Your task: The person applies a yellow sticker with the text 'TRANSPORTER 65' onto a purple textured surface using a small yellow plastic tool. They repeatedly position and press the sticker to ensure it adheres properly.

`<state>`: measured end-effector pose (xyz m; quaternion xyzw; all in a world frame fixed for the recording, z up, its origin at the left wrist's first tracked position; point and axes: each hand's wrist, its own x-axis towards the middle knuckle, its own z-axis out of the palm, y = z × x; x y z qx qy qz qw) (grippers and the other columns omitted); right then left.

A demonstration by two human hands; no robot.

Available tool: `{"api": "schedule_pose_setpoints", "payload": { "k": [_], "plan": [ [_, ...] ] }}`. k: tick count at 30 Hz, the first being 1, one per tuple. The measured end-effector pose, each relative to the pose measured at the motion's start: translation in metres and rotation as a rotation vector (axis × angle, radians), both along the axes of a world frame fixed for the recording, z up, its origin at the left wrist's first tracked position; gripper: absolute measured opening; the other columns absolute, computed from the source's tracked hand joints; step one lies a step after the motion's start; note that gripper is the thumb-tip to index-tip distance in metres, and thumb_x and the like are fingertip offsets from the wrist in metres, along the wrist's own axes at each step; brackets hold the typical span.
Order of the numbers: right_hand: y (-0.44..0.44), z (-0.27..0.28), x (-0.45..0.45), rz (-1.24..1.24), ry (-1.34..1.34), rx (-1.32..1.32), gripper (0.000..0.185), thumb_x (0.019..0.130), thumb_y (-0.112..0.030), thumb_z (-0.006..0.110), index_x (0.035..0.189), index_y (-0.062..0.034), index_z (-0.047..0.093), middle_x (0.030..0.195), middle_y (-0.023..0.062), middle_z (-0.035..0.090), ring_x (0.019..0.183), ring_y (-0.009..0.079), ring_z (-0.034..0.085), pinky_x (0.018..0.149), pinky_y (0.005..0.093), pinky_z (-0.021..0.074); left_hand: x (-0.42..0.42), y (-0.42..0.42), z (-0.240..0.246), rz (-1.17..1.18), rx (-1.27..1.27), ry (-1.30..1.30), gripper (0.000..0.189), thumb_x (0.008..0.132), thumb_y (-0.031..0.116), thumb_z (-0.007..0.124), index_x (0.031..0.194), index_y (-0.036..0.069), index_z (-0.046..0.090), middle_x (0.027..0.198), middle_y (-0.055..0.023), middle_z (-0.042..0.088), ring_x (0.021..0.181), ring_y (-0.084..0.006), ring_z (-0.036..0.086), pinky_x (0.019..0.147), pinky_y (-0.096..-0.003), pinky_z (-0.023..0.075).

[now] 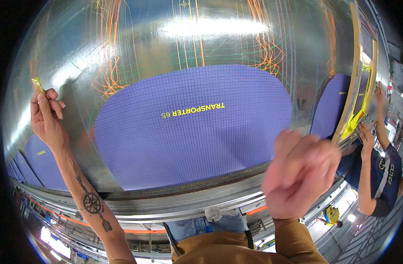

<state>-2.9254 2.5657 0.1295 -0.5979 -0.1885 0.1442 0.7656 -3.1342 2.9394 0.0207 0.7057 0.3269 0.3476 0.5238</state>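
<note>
My left hand (49, 115) is raised at the left, above the shiny table. Between thumb and fingers it pinches a small strip (38, 86), clear or pale with yellow smears; its material is hard to tell. My right hand (300, 171) is blurred and curled, over the right edge of a purple fabric panel (194, 138). Whether anything is inside it is hidden. The panel lies flat before me, has a dark grid pattern and a rounded far edge, and bears yellow printed writing, upside down from here.
The glossy tabletop (155, 43) carries orange and green drawn lines. More purple panels (44, 161) lie left, another (331, 102) right. A co-worker's hands (366, 135) are at a wood-edged printing screen (348, 99) with yellow ink. A metal rail (188, 211) runs along the near edge.
</note>
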Motion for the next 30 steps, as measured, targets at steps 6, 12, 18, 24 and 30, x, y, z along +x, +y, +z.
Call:
{"api": "schedule_pose_setpoints", "payload": {
  "k": [6, 12, 18, 24, 30],
  "plan": [
    [0.036, -0.012, -0.067, 0.773, -0.251, -0.180, 0.018, 0.081, -0.012, 0.068, 0.092, -0.0013, 0.059, 0.079, 0.0093, 0.063, 0.063, 0.0217, 0.058, 0.058, 0.0351, 0.0467, 0.017, -0.004, 0.010, 0.029, 0.008, 0.002, 0.023, 0.108, 0.013, 0.045, 0.118, -0.004, 0.057, 0.094, -0.0125, 0.064, 0.055, -0.0044, 0.041, 0.068, -0.0252, 0.0481],
    [0.044, -0.035, -0.088, 0.777, -0.490, -0.124, 0.024, 0.081, -0.020, 0.071, 0.093, -0.0016, 0.060, 0.074, 0.0044, 0.057, 0.066, 0.0171, 0.055, 0.056, 0.0310, 0.0429, 0.030, -0.010, 0.021, 0.049, 0.019, 0.008, 0.024, 0.108, 0.014, 0.045, 0.118, -0.003, 0.057, 0.095, -0.0122, 0.064, 0.056, -0.0043, 0.041, 0.069, -0.0252, 0.0482],
    [0.042, -0.040, -0.082, 0.750, -0.612, -0.180, 0.026, 0.081, -0.025, 0.069, 0.088, -0.0021, 0.061, 0.072, 0.0029, 0.055, 0.066, 0.0168, 0.054, 0.058, 0.0305, 0.0421, 0.030, -0.005, 0.025, 0.042, 0.015, 0.000, 0.025, 0.108, 0.015, 0.045, 0.119, -0.003, 0.057, 0.095, -0.0129, 0.064, 0.056, -0.0045, 0.040, 0.070, -0.0255, 0.0472],
    [0.041, -0.039, -0.081, 0.767, -0.631, -0.188, 0.026, 0.082, -0.023, 0.071, 0.091, -0.0011, 0.062, 0.073, 0.0026, 0.054, 0.065, 0.0159, 0.052, 0.056, 0.0301, 0.0408, 0.024, 0.002, 0.019, 0.001, -0.015, -0.015, 0.025, 0.108, 0.016, 0.045, 0.120, -0.002, 0.058, 0.098, -0.0118, 0.065, 0.057, -0.0042, 0.040, 0.072, -0.0254, 0.0472],
    [0.042, -0.035, -0.081, 0.773, -0.632, -0.205, 0.021, 0.085, -0.019, 0.067, 0.093, -0.0004, 0.062, 0.073, 0.0028, 0.054, 0.065, 0.0152, 0.051, 0.055, 0.0299, 0.0396, 0.030, -0.002, 0.025, 0.030, 0.044, 0.020, 0.026, 0.108, 0.015, 0.044, 0.119, -0.005, 0.057, 0.094, -0.0139, 0.064, 0.055, -0.0043, 0.039, 0.069, -0.0256, 0.0466]
  ]
}}
